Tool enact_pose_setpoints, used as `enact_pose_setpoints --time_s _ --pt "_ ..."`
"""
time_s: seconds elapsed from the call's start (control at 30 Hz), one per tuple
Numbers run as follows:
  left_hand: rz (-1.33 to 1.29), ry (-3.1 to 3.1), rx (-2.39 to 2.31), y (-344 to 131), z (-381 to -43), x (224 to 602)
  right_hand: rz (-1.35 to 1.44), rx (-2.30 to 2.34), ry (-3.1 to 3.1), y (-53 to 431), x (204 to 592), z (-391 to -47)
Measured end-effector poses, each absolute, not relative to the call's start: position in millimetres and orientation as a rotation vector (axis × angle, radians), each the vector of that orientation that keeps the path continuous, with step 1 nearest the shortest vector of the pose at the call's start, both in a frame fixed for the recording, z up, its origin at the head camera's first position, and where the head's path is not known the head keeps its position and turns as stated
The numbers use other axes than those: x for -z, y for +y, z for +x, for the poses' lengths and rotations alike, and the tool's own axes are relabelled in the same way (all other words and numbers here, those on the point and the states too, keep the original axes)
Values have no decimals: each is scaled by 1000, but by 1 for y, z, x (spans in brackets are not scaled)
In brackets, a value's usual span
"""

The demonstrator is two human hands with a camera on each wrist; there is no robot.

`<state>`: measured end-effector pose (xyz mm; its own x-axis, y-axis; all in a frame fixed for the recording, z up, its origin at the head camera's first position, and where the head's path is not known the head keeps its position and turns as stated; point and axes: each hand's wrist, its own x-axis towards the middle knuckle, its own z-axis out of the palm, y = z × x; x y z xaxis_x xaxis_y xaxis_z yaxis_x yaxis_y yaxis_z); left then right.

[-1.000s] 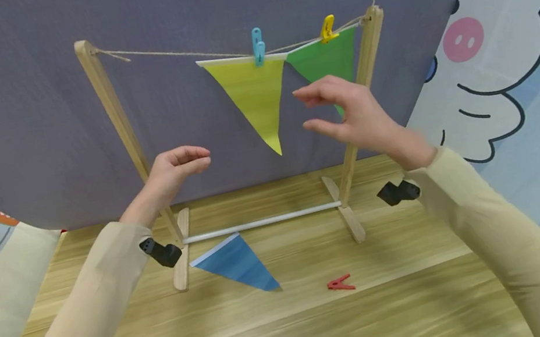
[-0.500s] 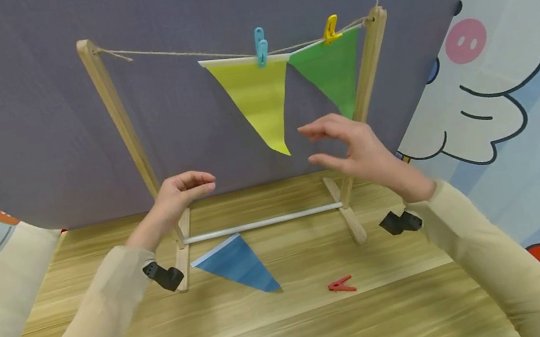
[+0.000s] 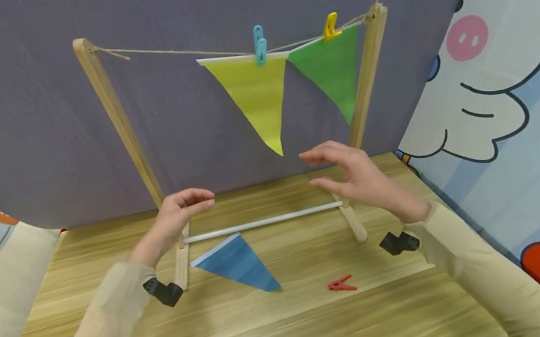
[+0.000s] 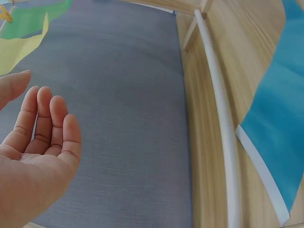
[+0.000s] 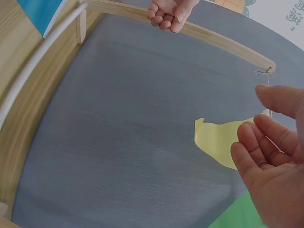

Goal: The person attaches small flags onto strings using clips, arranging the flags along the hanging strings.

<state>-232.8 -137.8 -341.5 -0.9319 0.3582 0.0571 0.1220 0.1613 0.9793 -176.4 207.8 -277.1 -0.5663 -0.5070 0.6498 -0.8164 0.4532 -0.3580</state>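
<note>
My left hand (image 3: 178, 215) hovers by the left post with loosely bent fingers and nothing in them. On the other side my right hand (image 3: 350, 173), thumb and fingers apart, is also without anything, in front of the right post. Between and below them a blue triangular flag (image 3: 240, 264) with a white top edge lies on the table. A red clothespin (image 3: 342, 284) lies to its right. Above, a yellow flag (image 3: 258, 94) hangs from the string under a blue clothespin (image 3: 260, 45), and a green flag (image 3: 333, 67) under a yellow clothespin (image 3: 331, 27).
Two wooden posts, left (image 3: 115, 113) and right (image 3: 369, 67), carry the string (image 3: 166, 51). A white rod (image 3: 262, 222) joins their feet just above the blue flag. Behind stands a grey backdrop (image 3: 170, 7); a cartoon-printed cloth (image 3: 498, 67) borders the right side.
Both hands have come down from near the flags' height toward the table, the right one dropping further. The yellow flag's tip has swayed slightly. The blue flag and red clothespin lie as before.
</note>
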Motion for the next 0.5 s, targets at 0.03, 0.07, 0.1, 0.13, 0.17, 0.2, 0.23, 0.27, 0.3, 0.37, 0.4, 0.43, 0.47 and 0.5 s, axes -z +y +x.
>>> enact_pose_setpoints --time_s 0.03,0.07,0.1,0.13,0.17,0.2,0.23,0.27,0.3,0.37,0.4,0.43,0.47,0.5 --pt "471 2239 -1865 -138 -233 343 1097 -917 -2263 208 278 -176" --pt "472 2238 -1863 -138 -233 344 1089 -918 -2270 208 280 -176" --pt "476 2232 -1867 -138 -233 345 1081 -917 -2276 208 281 -175" --pt "478 2226 -1871 -138 -233 346 1072 -914 -2283 208 282 -175" --pt "481 2219 -1876 -138 -233 347 1067 -918 -2288 209 283 -175" --pt "482 2214 -1879 -138 -233 348 1065 -924 -2293 209 284 -174" --pt "482 2207 -1882 -139 -233 349 1064 -926 -2298 209 285 -174" --pt "479 2201 -1885 -139 -233 350 1065 -926 -2301 209 286 -174" --pt "476 2194 -1890 -139 -233 352 1067 -929 -2305 209 287 -173" --pt "467 2188 -1890 -139 -233 354 1072 -932 -2309 209 290 -173" --pt "463 2186 -1890 -139 -232 356 1073 -933 -2312 209 292 -172" --pt "459 2183 -1892 -139 -232 357 1072 -931 -2315 209 293 -172" --pt "454 2182 -1892 -139 -232 359 1070 -928 -2317 209 295 -172" --pt "448 2187 -1886 -139 -232 360 1068 -927 -2320 209 296 -172"
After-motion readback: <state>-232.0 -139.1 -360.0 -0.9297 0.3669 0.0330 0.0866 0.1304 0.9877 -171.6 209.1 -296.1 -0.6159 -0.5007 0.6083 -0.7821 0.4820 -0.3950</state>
